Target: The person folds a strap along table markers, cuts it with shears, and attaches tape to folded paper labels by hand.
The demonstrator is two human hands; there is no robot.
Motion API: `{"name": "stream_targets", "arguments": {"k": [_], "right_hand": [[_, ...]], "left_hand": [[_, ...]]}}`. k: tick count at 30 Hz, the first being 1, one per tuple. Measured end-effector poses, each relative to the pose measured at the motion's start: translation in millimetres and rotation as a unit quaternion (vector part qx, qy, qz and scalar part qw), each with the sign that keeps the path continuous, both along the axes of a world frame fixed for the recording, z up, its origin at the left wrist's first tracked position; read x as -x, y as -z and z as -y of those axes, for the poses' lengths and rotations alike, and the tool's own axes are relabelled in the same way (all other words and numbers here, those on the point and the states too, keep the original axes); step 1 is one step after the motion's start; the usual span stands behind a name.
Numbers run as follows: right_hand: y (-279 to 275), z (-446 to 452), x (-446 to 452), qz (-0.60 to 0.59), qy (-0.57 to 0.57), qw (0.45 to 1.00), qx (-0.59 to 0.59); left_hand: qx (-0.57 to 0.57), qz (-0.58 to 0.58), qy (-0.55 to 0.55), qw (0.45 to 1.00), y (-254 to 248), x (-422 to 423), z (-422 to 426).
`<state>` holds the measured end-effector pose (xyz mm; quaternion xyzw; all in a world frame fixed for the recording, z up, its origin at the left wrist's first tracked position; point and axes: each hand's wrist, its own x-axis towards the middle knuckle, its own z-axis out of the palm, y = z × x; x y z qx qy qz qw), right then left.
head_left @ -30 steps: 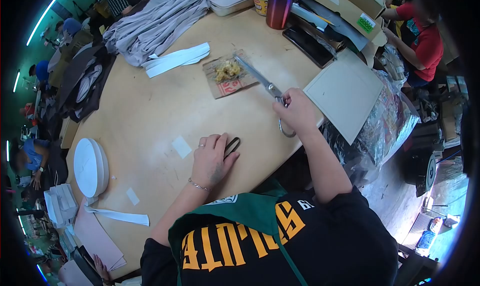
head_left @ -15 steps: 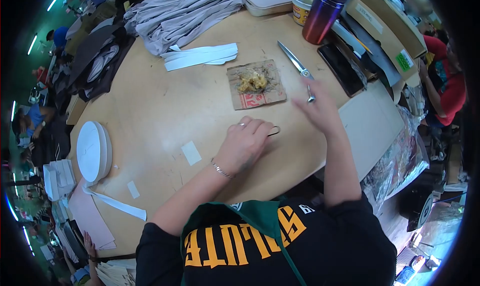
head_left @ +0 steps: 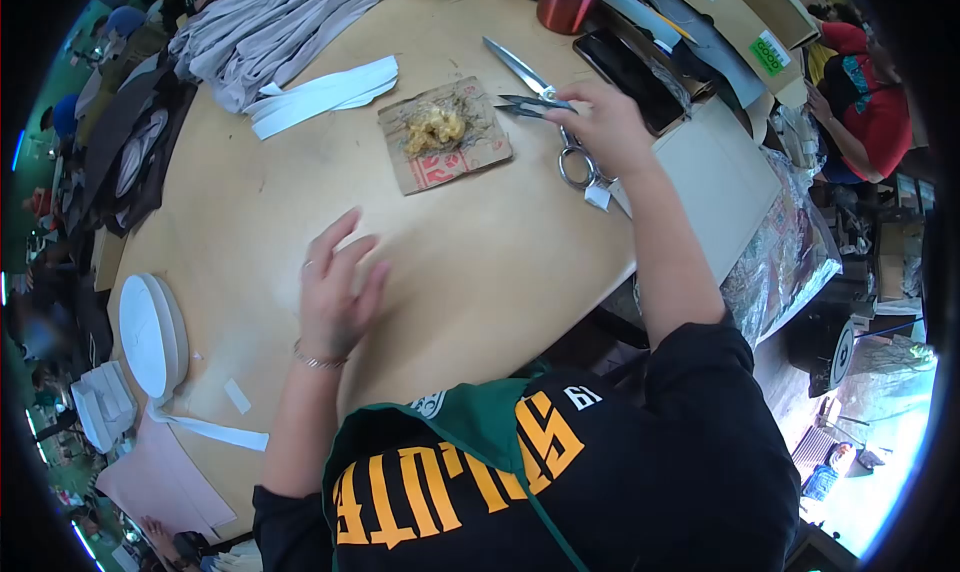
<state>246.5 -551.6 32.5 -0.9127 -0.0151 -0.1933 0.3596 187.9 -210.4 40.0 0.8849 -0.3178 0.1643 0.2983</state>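
My right hand [head_left: 605, 127] is closed on small dark thread snips [head_left: 528, 106], whose pointed blades stick out to the left. Just under them, large silver scissors [head_left: 515, 67] lie on the table, their ring handles partly behind my right hand. A small white piece [head_left: 597, 195] is by those handles. To the left, a folded brown paper [head_left: 430, 177] carries a crumpled yellowish lump [head_left: 437, 130]. My left hand [head_left: 340, 277], slightly blurred, hovers over the table with fingers apart and holds nothing.
White strips [head_left: 325, 97] and a heap of grey fabric [head_left: 290, 32] lie at the back. A white tape roll [head_left: 150, 334] is at left. A black phone [head_left: 630, 80], a red-purple tumbler [head_left: 570, 0] and a cardboard box [head_left: 725, 22] stand at right. A person in red [head_left: 875, 102] sits beyond.
My left hand has moved left, away from a dark loop it was at, and opened. The right hand now holds the thread snips above the scissors. The view has shifted, moving the table items left and up.
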Motion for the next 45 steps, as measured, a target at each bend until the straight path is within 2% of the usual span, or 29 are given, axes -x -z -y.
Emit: {"name": "stream_targets", "arguments": {"k": [3,5,9,13,15,17,18,20,23,27,28,30,36,39,40,44,45], "right_hand": [[-11.6,29.0,26.8,-0.036,0.026,0.996,0.077],[-15.2,25.0,59.3,-0.174,0.072,0.976,0.105],[8.3,6.0,95.2,-0.150,0.037,0.979,0.133],[28.2,2.1,102.3,-0.093,0.039,0.970,0.221],[12.6,-16.1,109.5,-0.109,0.032,0.978,0.175],[2.6,-48.8,118.5,-0.152,-0.036,0.987,0.025],[-0.7,-64.1,125.6,-0.177,-0.064,0.981,-0.046],[13.7,-104.6,140.3,-0.172,-0.185,0.960,-0.120],[4.2,-174.4,165.3,-0.213,-0.260,0.918,-0.212],[15.2,-220.3,175.5,-0.230,-0.290,0.896,-0.244],[15.1,-229.7,175.4,-0.234,-0.296,0.892,-0.248],[11.9,-250.2,170.8,-0.241,-0.318,0.894,-0.203],[-5.6,-332.0,153.5,-0.236,-0.462,0.850,-0.094],[-2.1,-381.5,146.9,-0.265,-0.490,0.822,-0.117],[0.9,-397.8,143.7,-0.276,-0.494,0.814,-0.133],[15.3,-451.7,125.1,-0.254,-0.480,0.826,-0.150],[18.8,-462.3,121.5,-0.244,-0.464,0.837,-0.156]], "left_hand": [[-0.003,-0.007,-0.092,0.996,-8.2,25.4,-51.6],[0.014,-0.016,-0.174,0.985,-9.1,43.9,-82.7],[0.033,-0.009,-0.275,0.961,-3.5,64.4,-117.1],[0.041,0.037,-0.229,0.972,-10.9,69.4,-104.1],[0.065,-0.018,-0.162,0.984,-20.9,76.3,-82.0],[0.149,-0.101,-0.067,0.981,-10.5,90.1,-58.1],[0.145,-0.121,0.000,0.982,-5.7,93.5,-47.2],[0.211,-0.307,-0.009,0.928,-11.0,113.0,-22.6],[0.374,-0.474,0.007,0.797,11.5,129.6,-19.0],[0.259,-0.487,-0.065,0.832,1.9,143.3,-55.8],[0.276,-0.486,-0.078,0.826,0.6,147.8,-64.7],[0.310,-0.484,-0.101,0.812,-1.1,156.7,-83.1],[0.187,-0.381,-0.171,0.889,1.3,180.0,-158.1],[0.300,-0.428,-0.213,0.826,9.5,182.7,-199.5],[0.324,-0.416,-0.224,0.820,3.8,182.2,-210.1],[0.315,-0.420,-0.297,0.797,15.4,163.3,-250.4],[0.266,-0.399,-0.315,0.819,19.9,156.2,-258.3]]}}
